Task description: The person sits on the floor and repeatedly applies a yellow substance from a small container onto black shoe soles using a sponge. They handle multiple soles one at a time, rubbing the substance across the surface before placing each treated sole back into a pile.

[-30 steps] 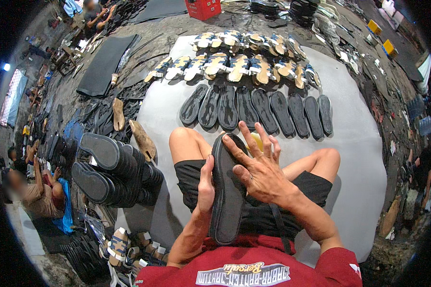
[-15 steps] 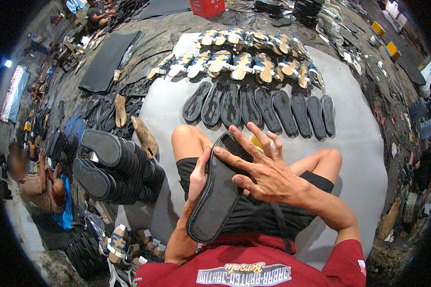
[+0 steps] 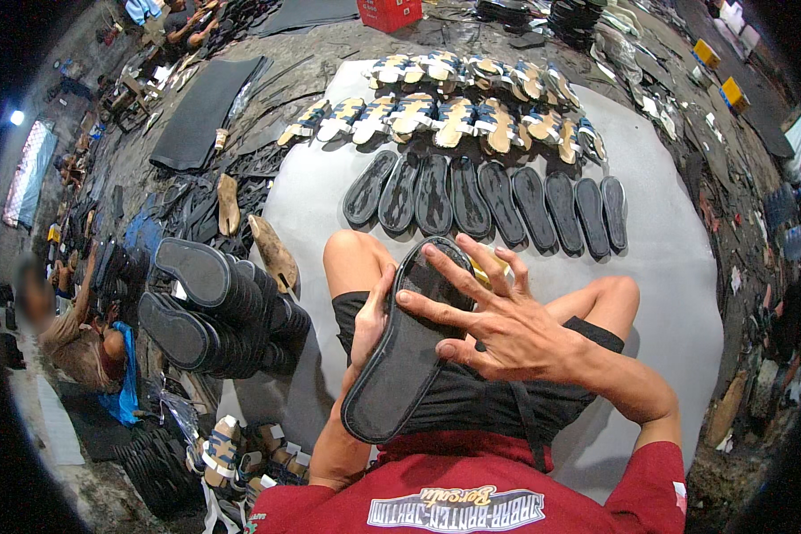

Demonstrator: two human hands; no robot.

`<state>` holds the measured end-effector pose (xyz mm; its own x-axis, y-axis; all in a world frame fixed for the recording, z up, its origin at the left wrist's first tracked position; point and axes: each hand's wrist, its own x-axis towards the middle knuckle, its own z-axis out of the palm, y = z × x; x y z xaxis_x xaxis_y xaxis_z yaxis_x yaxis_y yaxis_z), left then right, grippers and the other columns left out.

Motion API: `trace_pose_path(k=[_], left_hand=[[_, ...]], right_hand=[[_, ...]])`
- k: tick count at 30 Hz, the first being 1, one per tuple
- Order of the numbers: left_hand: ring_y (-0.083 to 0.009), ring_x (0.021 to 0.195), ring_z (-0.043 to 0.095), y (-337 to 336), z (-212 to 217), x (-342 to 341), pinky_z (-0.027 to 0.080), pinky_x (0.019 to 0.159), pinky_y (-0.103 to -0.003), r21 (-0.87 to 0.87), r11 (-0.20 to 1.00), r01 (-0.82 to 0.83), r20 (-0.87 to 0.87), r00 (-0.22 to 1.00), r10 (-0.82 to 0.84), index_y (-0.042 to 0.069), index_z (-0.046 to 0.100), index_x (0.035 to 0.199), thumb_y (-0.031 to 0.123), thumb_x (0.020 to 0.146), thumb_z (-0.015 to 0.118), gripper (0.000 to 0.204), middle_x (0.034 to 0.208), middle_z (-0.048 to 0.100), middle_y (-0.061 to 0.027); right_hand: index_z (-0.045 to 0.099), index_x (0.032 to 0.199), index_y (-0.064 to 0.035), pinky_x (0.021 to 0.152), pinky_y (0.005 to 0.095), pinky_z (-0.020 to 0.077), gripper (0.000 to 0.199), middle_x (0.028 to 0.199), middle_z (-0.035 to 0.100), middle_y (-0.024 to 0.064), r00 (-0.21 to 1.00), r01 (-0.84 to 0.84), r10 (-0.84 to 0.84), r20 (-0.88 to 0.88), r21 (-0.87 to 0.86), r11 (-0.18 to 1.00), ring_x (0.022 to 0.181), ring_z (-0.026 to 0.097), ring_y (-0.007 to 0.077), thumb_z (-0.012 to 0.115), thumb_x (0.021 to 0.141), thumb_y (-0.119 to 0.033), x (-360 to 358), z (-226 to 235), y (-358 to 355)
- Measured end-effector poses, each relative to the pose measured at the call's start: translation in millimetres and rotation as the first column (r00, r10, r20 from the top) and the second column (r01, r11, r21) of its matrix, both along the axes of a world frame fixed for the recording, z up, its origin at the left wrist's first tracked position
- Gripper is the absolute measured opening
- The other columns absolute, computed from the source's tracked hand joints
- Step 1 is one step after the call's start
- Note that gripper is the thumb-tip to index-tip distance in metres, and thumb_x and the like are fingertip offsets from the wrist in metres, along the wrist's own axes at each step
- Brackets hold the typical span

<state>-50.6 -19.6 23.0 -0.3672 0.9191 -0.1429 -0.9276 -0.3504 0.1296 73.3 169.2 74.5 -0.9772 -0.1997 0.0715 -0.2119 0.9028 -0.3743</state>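
Note:
My left hand (image 3: 371, 322) is wrapped round the left edge of a black shoe sole (image 3: 393, 378), which tilts above my lap. The sole has a raised, stitched-looking rim. Over its upper right part my right hand (image 3: 498, 325) is spread, fingers stretched and apart, with the index fingertip on or just above the surface. Something yellow (image 3: 482, 270) shows behind those fingers, mostly hidden. Beyond my knees lies a row of black soles (image 3: 433, 198) with dark, shiny, uneven patches on their faces.
Strapped sandals (image 3: 455, 122) stand in rows at the far end of the grey sheet (image 3: 659, 294). To my left are stacked black soles (image 3: 191, 325) and wooden shoe lasts (image 3: 273, 252). A person (image 3: 84, 338) sits at the far left. A red box (image 3: 389, 13) stands at the back.
My right fingers have shifted slightly across the sole, and the sole's lower end has moved a little left. At far left, the other person's arm has risen.

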Motion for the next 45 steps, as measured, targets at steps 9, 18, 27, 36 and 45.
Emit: trace_pose_path(k=[9, 18, 27, 36, 45], left_hand=[[-0.0323, 0.129, 0.069, 3.5, -0.7, -2.7, 0.053, 0.116, -0.050, -0.093, 0.992, -0.087, -0.117, 0.990, 0.076, 0.003, 0.056, 0.152, 0.050, 0.118, 0.029, 0.063, 0.143, 0.067, -0.0211], [-0.0339, 0.118, 0.070, 10.4, -0.5, -17.9, 0.058, 0.106, -0.047, -0.086, 0.979, -0.186, -0.316, 0.937, 0.150, -0.005, 0.050, 0.154, 0.072, 0.110, 0.023, 0.092, 0.143, 0.066, -0.0241], [-0.0369, 0.106, 0.066, -11.6, -53.8, -6.7, 0.052, 0.091, -0.048, -0.045, 0.930, -0.365, 0.040, 0.929, 0.367, -0.004, 0.055, 0.148, 0.073, 0.103, 0.040, 0.091, 0.134, 0.065, -0.0282], [-0.0394, 0.111, 0.067, -27.4, -44.8, 5.0, 0.057, 0.101, -0.049, -0.066, 0.907, -0.416, 0.075, 0.904, 0.420, -0.005, 0.048, 0.155, 0.050, 0.105, 0.053, 0.075, 0.141, 0.061, -0.0322], [-0.0412, 0.113, 0.071, -15.1, -47.8, 16.1, 0.060, 0.099, -0.050, -0.145, 0.877, -0.459, 0.120, 0.871, 0.476, -0.007, 0.048, 0.154, 0.046, 0.103, 0.057, 0.074, 0.140, 0.064, -0.0315]], right_hand=[[0.034, 0.170, -0.0457, 0.126, 0.0696, 0.0067, 0.061, 0.184, 0.010, 0.0072, 1.000, -0.024, 0.025, 0.011, -0.035, 0.999, 0.167, 0.005, 0.0391, 0.043, 0.111, -0.062, 10.0, 0.0, -13.6], [0.033, 0.170, -0.0457, 0.124, 0.0683, 0.0136, 0.066, 0.184, 0.012, 0.0074, 0.988, -0.154, 0.157, 0.010, -0.133, 0.979, 0.165, 0.011, 0.0431, 0.050, 0.108, -0.062, 27.9, 2.3, -42.7], [0.053, 0.159, -0.0154, 0.129, 0.0591, 0.0174, 0.054, 0.175, 0.028, 0.0243, 0.817, 0.499, -0.570, -0.092, -0.385, 0.777, 0.159, 0.022, 0.0473, 0.049, 0.109, -0.034, -14.9, -128.9, 56.0], [0.068, 0.147, -0.0222, 0.124, 0.0687, 0.0181, 0.047, 0.180, 0.020, 0.0171, 0.852, 0.519, -0.522, 0.040, 0.067, 0.852, 0.164, 0.015, 0.0421, 0.044, 0.113, -0.044, -1.4, -250.9, 81.5], [0.072, 0.144, -0.0222, 0.124, 0.0624, 0.0183, 0.046, 0.180, 0.022, 0.0140, 0.833, 0.554, -0.554, -0.013, -0.001, 0.833, 0.162, 0.018, 0.0402, 0.045, 0.113, -0.042, -3.3, -254.5, 83.0]])
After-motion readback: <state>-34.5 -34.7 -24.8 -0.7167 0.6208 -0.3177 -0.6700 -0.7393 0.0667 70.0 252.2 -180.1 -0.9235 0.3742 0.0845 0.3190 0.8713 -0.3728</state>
